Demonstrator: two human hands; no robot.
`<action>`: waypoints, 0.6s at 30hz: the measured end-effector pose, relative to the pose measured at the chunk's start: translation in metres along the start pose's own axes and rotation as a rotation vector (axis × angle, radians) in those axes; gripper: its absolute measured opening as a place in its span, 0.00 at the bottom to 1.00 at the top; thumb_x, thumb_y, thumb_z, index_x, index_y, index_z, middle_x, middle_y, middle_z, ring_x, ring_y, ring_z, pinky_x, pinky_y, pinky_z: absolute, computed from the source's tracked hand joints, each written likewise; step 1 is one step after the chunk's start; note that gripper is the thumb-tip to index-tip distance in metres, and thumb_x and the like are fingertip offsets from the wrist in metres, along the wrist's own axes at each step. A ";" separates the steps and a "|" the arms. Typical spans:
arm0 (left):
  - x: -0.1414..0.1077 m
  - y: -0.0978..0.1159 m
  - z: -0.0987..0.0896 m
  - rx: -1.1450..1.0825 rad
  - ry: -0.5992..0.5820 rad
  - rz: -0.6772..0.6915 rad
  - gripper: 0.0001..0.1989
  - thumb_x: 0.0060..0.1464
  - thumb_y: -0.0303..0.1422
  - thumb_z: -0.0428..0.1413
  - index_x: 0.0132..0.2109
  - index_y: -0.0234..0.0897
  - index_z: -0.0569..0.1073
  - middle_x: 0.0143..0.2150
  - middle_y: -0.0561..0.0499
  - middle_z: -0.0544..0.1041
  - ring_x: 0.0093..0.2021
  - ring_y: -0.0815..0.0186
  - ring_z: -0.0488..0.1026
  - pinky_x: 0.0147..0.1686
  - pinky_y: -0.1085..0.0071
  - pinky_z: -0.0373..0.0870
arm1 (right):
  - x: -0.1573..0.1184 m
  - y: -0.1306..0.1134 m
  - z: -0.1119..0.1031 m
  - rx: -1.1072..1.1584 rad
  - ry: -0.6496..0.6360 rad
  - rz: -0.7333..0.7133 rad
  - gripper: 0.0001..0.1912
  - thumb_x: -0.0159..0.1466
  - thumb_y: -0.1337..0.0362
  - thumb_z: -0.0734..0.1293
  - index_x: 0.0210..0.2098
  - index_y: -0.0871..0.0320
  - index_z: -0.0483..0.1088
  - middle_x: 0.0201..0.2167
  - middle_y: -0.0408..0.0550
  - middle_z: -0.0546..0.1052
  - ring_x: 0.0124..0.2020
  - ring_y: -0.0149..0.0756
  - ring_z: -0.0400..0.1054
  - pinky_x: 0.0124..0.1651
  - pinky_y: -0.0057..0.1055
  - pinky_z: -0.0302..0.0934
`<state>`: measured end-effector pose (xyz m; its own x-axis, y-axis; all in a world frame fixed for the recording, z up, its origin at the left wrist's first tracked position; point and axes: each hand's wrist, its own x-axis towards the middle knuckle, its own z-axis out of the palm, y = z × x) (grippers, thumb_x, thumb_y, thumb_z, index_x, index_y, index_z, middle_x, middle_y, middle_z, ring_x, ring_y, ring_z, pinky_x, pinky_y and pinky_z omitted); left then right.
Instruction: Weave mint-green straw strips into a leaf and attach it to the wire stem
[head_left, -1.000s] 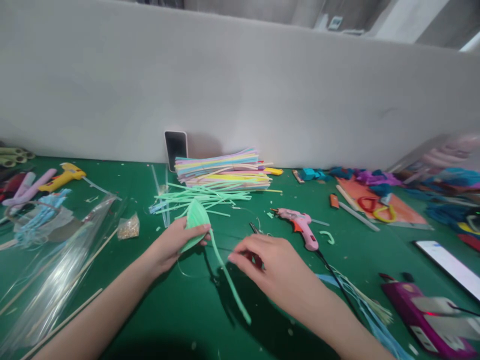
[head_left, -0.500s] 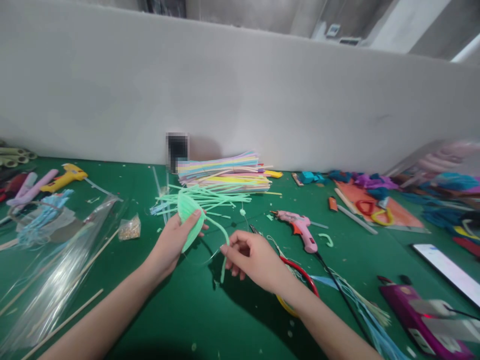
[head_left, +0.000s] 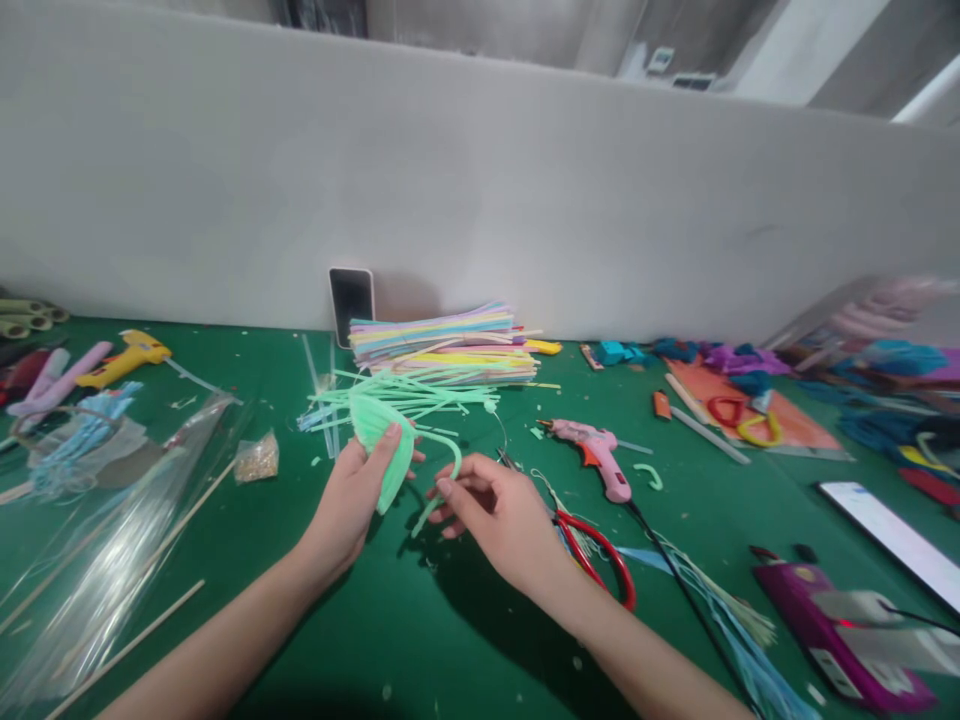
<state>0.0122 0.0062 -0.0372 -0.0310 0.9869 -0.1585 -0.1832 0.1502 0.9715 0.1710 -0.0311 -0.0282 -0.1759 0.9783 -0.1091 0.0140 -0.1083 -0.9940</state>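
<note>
My left hand (head_left: pixel 352 490) grips a mint-green leaf shape (head_left: pixel 382 435), seemingly made of pipe cleaners laid side by side, its thumb pressed on the face. From the leaf's right side a loose green pipe cleaner (head_left: pixel 448 442) arches over and curls back down. Thumb and fingers of my right hand (head_left: pixel 487 510) pinch that strand near its lower part, and its tip sticks out to the left. Behind the leaf lies a loose heap of green pipe cleaners (head_left: pixel 442 396). Red-handled pliers (head_left: pixel 592 545) lie partly under my right wrist.
A bundle of coloured pipe cleaners (head_left: pixel 450 345) and a propped phone (head_left: pixel 351 300) stand by the white partition. Pink glue gun (head_left: pixel 596 455) and its black cord lie right, near a purple power strip (head_left: pixel 832 630). Clear plastic sleeves (head_left: pixel 127 540) and a bead bag (head_left: pixel 257 458) are left.
My right hand has drawn slightly left and up, bending the loose strand into a tighter curve toward the leaf. The leaf has turned slightly, and more of the pliers shows.
</note>
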 end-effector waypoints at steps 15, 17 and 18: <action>0.003 0.000 -0.004 0.062 -0.146 0.116 0.20 0.53 0.39 0.63 0.51 0.38 0.76 0.50 0.46 0.80 0.49 0.59 0.74 0.50 0.66 0.67 | 0.003 0.001 -0.007 -0.104 0.229 -0.117 0.14 0.63 0.61 0.68 0.44 0.53 0.60 0.27 0.40 0.79 0.28 0.36 0.77 0.30 0.30 0.73; 0.002 0.001 -0.003 0.038 -0.164 0.121 0.19 0.52 0.38 0.64 0.50 0.37 0.77 0.50 0.46 0.80 0.50 0.58 0.75 0.53 0.64 0.66 | 0.002 0.003 -0.007 -0.250 0.249 -0.212 0.08 0.65 0.61 0.66 0.41 0.53 0.63 0.28 0.42 0.79 0.26 0.35 0.76 0.29 0.30 0.71; 0.002 0.002 -0.002 0.029 -0.165 0.117 0.18 0.51 0.37 0.65 0.48 0.36 0.78 0.48 0.45 0.81 0.50 0.57 0.75 0.53 0.63 0.66 | 0.001 0.004 -0.008 -0.369 0.273 -0.303 0.05 0.66 0.61 0.65 0.40 0.54 0.66 0.30 0.45 0.79 0.27 0.36 0.75 0.29 0.31 0.71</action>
<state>0.0097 0.0080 -0.0364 0.1112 0.9937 -0.0153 -0.1594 0.0330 0.9867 0.1784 -0.0288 -0.0322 0.0355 0.9716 0.2338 0.3553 0.2064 -0.9117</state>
